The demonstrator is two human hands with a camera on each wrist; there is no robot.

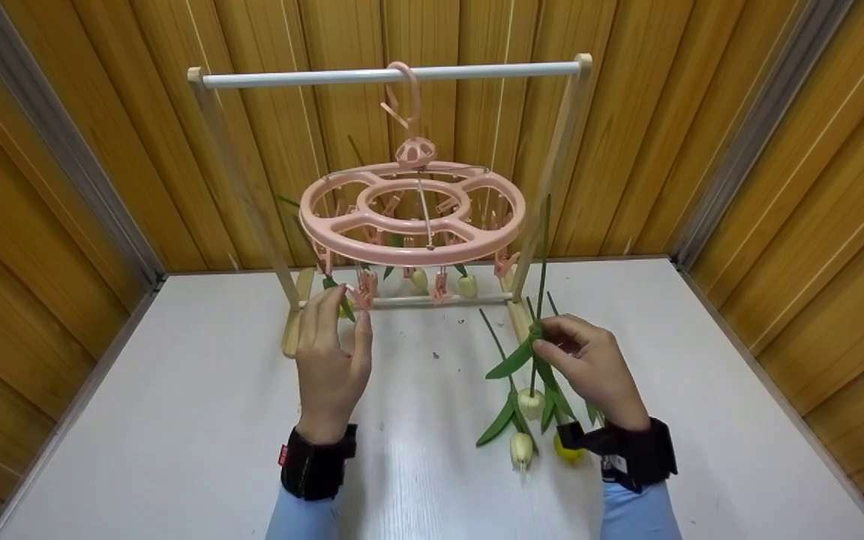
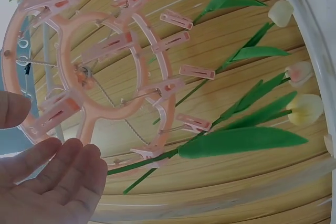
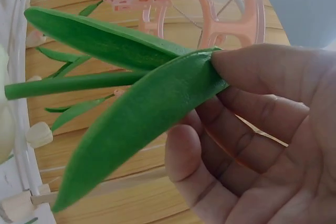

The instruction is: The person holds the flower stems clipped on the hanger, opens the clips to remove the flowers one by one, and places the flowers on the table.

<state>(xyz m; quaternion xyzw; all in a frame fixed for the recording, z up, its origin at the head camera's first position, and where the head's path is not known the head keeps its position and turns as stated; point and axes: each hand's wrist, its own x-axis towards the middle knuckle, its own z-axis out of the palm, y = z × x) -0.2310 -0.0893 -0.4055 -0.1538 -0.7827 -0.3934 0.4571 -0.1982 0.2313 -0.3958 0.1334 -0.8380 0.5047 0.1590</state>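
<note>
My right hand (image 1: pixel 588 364) pinches an artificial white tulip (image 1: pixel 531 403) where its green leaves (image 3: pixel 126 119) meet the stem; its bloom points down and the stem rises above the fingers. My left hand (image 1: pixel 328 356) is raised at the front left of a pink round clip hanger (image 1: pixel 327 238). Its fingers are slightly bent, close to a hanging pink clothespin (image 1: pixel 363 291), and grip nothing in the left wrist view. Several tulips hang bloom-down from the hanger's clips, among them a pale yellow one (image 2: pixel 305 109) and a white one (image 1: pixel 466 285).
The hanger hooks over a white rod (image 1: pixel 289 78) on a wooden stand (image 1: pixel 552 172). More tulips lie on the white table (image 1: pixel 199 435) by my right hand, including a white one (image 1: pixel 521 450) and a yellow one (image 1: pixel 568 448). Wood-patterned walls (image 1: pixel 252 150) surround the table.
</note>
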